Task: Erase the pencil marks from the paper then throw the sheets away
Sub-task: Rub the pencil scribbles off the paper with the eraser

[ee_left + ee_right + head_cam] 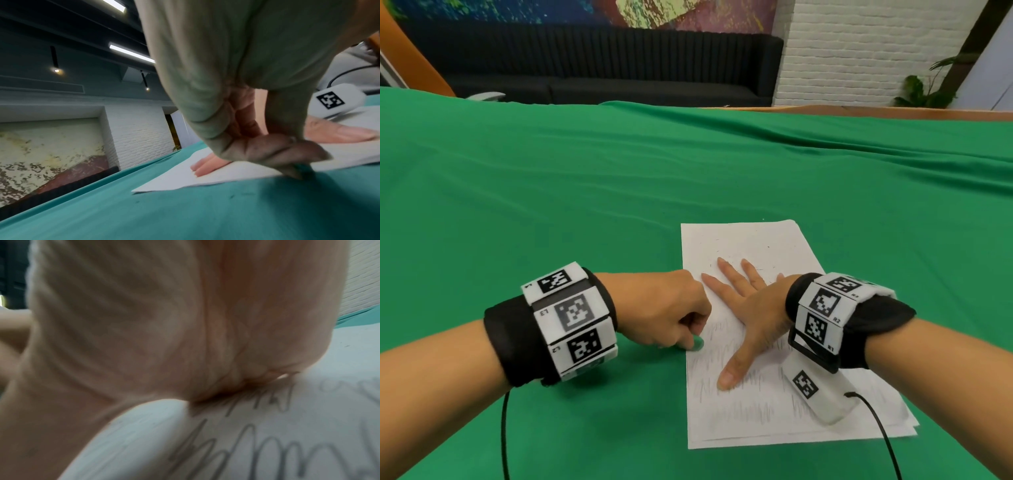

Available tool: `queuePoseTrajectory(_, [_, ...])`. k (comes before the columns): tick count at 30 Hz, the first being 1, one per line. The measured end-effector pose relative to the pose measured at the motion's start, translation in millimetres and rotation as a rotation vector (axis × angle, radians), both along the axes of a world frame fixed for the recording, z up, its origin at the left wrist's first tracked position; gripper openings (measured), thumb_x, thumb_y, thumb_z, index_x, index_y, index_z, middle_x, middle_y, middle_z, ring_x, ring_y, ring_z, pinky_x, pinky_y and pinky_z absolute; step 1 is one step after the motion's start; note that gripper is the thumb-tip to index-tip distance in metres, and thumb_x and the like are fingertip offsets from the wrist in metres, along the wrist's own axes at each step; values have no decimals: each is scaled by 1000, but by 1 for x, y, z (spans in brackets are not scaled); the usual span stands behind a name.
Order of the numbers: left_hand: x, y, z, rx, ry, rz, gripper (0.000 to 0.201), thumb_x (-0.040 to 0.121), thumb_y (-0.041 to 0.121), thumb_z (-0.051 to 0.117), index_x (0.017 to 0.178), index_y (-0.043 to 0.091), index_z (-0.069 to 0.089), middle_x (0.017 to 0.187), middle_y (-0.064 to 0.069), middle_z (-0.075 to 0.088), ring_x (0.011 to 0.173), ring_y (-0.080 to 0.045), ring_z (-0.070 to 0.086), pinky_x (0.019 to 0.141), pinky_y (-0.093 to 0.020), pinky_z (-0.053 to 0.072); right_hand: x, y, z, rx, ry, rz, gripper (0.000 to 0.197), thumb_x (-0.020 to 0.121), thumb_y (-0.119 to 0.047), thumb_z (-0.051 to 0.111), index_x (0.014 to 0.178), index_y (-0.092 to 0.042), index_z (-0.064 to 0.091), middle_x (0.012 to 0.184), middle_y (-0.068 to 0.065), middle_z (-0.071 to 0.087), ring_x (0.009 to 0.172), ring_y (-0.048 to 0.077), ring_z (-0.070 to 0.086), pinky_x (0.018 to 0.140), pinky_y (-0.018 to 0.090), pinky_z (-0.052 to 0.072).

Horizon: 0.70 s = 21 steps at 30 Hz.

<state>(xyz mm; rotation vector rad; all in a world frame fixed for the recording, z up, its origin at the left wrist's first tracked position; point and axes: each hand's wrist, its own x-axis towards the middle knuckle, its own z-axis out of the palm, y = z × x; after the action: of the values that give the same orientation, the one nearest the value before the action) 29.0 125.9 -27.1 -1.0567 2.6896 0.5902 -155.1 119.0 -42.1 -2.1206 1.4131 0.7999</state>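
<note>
A small stack of white paper sheets (767, 240) lies on the green tablecloth (585, 205). Grey pencil scribbles (750, 407) cover the lower half of the top sheet, while its upper half looks mostly blank with dark crumbs. My right hand (750, 308) lies flat on the paper with fingers spread, pressing it down. My left hand (664, 308) is curled round a green eraser (697, 343), whose tip touches the sheet's left edge. The left wrist view shows the left hand (267, 152) pinching the eraser (304, 170) against the paper (185, 180). The right wrist view shows my palm (164, 321) on the scribbled paper (267, 443).
The cloth-covered table stretches far ahead and to the left. A dark sofa (602, 68) and a white brick wall (859, 51) stand beyond the far edge. Cables (880, 428) trail from both wrist cameras toward me.
</note>
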Motion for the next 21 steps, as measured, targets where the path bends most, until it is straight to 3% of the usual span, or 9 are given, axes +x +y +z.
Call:
queuePoseTrajectory(3, [-7,-9,5,-125,66,31,12,89,24,68,86,14,64,75,3,64,67,-13,54,66,-29,47,1,1,1,-16,21,19,144,55,-77,75,138,-45,-39,141,-13,-54,137,21,-43,113,63,-12])
queuePoseTrajectory(5, [-10,-14,2,-170,75,55,14,90,27,66,87,13,65,81,-1,65,73,-17,57,70,-31,48,1,1,1,-18,24,21,144,55,-78,75,138,-45,-38,141,-13,-54,137,21,-43,113,63,-12])
queuePoseTrajectory(9, [-10,-14,-6,-125,59,73,15,89,24,66,79,14,62,73,0,63,70,-20,57,67,-34,50,1,1,2,-4,6,4,144,56,-76,76,138,-46,-38,141,-14,-53,137,20,-43,112,62,-13])
queuePoseTrajectory(13, [-11,-11,4,70,-31,49,12,88,19,70,81,10,66,57,10,58,55,-10,58,61,-22,49,0,1,2,-8,8,1,144,56,-75,76,139,-44,-38,142,-13,-53,137,22,-42,113,62,-12])
queuePoseTrajectory(18, [-16,-22,4,-84,39,101,13,90,19,67,79,12,64,58,7,60,52,-5,55,58,-20,44,-1,-1,-1,-20,-2,15,144,54,-78,75,139,-46,-36,142,-13,-53,138,22,-41,114,62,-11])
queuePoseTrajectory(21, [-14,-19,-3,-78,31,86,16,91,20,65,77,12,61,57,8,55,52,-6,49,59,-23,44,-2,-1,-3,-24,-12,9,144,54,-78,75,139,-47,-37,143,-13,-52,138,22,-42,113,63,-12])
